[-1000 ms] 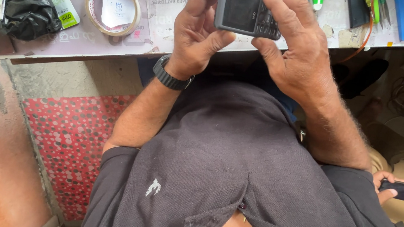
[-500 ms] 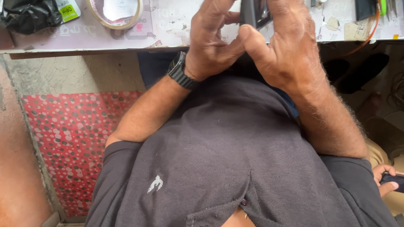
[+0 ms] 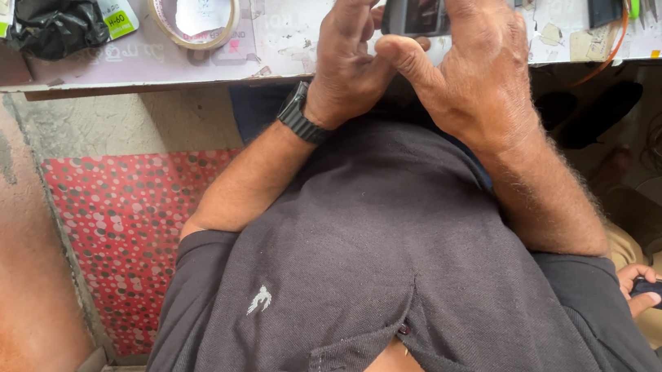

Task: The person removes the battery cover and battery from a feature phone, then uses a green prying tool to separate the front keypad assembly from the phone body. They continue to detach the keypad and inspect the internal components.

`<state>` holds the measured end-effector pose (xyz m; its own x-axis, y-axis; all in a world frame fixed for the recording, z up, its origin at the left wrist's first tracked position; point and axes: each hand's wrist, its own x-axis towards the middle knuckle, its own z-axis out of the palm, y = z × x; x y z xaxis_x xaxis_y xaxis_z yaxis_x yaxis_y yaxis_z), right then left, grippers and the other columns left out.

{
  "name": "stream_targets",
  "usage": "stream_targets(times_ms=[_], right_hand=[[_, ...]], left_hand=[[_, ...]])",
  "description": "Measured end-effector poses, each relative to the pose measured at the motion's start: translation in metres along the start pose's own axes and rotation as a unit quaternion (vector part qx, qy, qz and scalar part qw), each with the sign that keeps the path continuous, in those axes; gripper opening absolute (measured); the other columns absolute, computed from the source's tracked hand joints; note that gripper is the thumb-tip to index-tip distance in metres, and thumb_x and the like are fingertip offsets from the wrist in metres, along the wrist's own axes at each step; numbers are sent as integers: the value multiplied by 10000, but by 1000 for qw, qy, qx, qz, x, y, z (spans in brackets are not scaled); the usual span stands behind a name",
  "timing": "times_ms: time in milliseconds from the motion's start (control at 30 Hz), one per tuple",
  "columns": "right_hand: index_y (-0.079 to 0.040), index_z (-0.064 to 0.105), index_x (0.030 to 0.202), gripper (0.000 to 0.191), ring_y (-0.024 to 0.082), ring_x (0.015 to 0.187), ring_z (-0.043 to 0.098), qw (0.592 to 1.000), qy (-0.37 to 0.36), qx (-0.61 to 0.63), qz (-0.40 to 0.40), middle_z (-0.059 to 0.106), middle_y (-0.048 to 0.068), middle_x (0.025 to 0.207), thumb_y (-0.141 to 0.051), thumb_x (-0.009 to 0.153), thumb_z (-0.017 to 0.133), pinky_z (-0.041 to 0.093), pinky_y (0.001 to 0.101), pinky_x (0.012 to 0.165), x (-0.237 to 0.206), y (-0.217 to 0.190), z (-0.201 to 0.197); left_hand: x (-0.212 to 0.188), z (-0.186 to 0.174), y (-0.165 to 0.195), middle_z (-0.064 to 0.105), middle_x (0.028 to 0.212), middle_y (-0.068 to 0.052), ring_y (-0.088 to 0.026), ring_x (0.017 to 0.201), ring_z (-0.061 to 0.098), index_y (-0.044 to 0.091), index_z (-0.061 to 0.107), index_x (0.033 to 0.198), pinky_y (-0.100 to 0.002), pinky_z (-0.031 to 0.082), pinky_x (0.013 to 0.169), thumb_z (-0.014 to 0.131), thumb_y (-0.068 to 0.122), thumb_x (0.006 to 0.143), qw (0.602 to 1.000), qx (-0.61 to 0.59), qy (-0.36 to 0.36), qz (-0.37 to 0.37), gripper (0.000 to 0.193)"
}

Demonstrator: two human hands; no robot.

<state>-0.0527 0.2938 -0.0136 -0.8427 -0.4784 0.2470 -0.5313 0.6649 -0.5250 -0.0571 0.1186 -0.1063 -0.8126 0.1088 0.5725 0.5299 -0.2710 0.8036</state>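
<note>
Both hands, left hand (image 3: 352,61) and right hand (image 3: 474,70), have their fingers closed round a phone (image 3: 415,6) held above the desk's (image 3: 196,65) near edge; a loosened grip could probably drop it into the lap

We've got one head-worn camera – looking steeply down over the chest, close in, facing the table (image 3: 195,73) edge along the top.
</note>
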Motion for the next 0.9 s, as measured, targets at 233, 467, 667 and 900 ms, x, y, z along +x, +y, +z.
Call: stream_targets(times_ms=[233, 467, 667, 900], right_hand=[[-10, 492, 1511, 644, 247, 978, 676, 997, -53, 36, 36, 656, 166, 1156, -264, 1035, 842, 589, 412, 822, -2, -10, -17], [32, 595, 1376, 578, 249, 968, 650, 999, 15, 2, -41, 681, 140, 1030, -251, 990, 919, 536, 398, 821, 2, -12, -14], [44, 512, 1454, 454, 221, 897, 567, 997, 50, -34, -45, 613, 113, 975, -191, 1119, 709, 490, 386, 800, -6, -19, 23], [32, 376, 1547, 454, 191, 853, 484, 994, 69, -63, -60, 520, 65, 914, -226, 1200, 517, 456, 371, 779, -10, -13, 51]], left_hand=[[-3, -15, -3, 652, 1253, -48, -124, 1078, 666, 110, 448, 1510, -309, 604, 924, 657, 173, 1114, 972, -184, 68, -132, 453], [-1, -13, -3, 666, 1134, -30, -105, 996, 663, 90, 524, 1368, -301, 585, 903, 568, 287, 1123, 943, -282, 92, -150, 318], [0, 0, -7, 651, 957, -10, -74, 839, 624, 72, 592, 1252, -241, 534, 787, 448, 312, 1188, 930, -277, 205, -127, 287], [0, 3, -12, 572, 764, 45, -24, 615, 504, 83, 610, 1095, -184, 429, 557, 400, 284, 1192, 954, -136, 244, -110, 306]])
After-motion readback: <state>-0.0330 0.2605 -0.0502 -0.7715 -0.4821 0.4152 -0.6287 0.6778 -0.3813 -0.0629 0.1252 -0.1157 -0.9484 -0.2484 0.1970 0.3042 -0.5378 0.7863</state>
